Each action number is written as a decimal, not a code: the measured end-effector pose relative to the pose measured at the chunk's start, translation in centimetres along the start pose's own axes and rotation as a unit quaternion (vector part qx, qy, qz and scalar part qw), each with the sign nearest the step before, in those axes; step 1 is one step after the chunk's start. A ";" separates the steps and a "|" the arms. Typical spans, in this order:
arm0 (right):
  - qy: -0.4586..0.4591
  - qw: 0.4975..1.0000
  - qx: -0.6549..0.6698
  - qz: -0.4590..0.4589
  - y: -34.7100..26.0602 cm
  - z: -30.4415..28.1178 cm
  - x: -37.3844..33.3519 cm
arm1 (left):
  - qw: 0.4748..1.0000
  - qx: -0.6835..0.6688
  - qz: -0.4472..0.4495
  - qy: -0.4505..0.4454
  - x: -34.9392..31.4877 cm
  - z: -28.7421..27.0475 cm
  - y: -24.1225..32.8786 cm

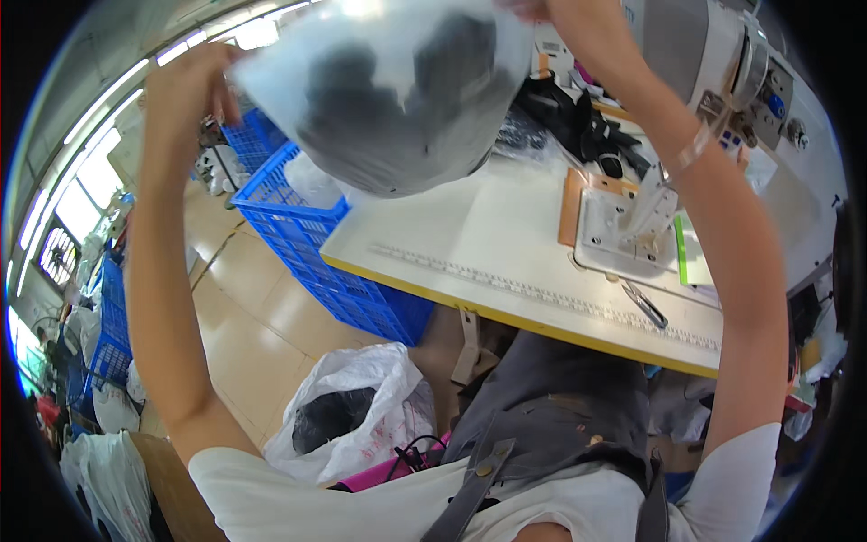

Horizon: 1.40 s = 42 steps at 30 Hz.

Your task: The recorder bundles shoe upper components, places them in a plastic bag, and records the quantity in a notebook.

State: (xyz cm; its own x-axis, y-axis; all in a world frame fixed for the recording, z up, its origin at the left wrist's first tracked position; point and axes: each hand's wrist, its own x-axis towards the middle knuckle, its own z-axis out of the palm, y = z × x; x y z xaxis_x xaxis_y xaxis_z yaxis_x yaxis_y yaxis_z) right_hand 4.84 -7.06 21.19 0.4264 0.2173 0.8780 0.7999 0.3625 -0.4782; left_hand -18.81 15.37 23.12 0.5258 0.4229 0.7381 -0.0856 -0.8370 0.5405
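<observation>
Translucent plastic, noted from the head view: the bag [388,135] hung spread between my raised hands, above the table [424,217] and near the crate [361,303]. My left hand [192,83] had its fingers curled closed on the bag's left corner. My right hand [533,9] was at the opposite corner, partly cut off by the upper edge; how tightly it was closed I could not tell. Holding the corners apart presumably kept the bag wide and let its dark contents [456,59] sag low. A ruler [533,291] ran along the table's front edge, likely so lengths could be read there. Snips [646,305] lay by its right end, apparently for easy reach. On the floor [244,289], a white sack [411,397] gaped around a black bundle [334,420].
</observation>
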 end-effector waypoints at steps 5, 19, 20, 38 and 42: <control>-0.219 0.934 -0.067 0.276 4.6 -7.8 -16.4 | 0.937 -0.039 -0.163 -0.306 -16.9 7.8 -5.2; -0.197 0.882 0.038 0.426 0.0 -15.1 -27.5 | 0.805 0.251 0.459 -0.280 -26.8 17.5 -7.2; -0.192 0.883 0.034 0.428 0.4 -15.4 -28.0 | 0.804 0.246 0.463 -0.281 -26.3 18.5 -6.0; 0.079 0.937 0.180 0.287 7.0 -11.5 -26.2 | 0.907 -0.351 -0.074 -0.221 -23.1 28.9 2.9; 0.137 0.898 0.274 0.317 8.1 -12.5 -26.5 | 0.927 -0.197 0.224 -0.225 -23.1 27.9 4.2</control>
State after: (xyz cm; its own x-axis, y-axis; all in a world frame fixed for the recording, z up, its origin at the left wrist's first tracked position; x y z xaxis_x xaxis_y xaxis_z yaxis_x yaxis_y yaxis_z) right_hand 5.28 -21.24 -5.71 0.8704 0.3332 0.3624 0.0648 0.6523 -0.7552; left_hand -7.74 -7.58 -2.95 0.6554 -0.1996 0.7284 -0.6368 -0.6647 0.3908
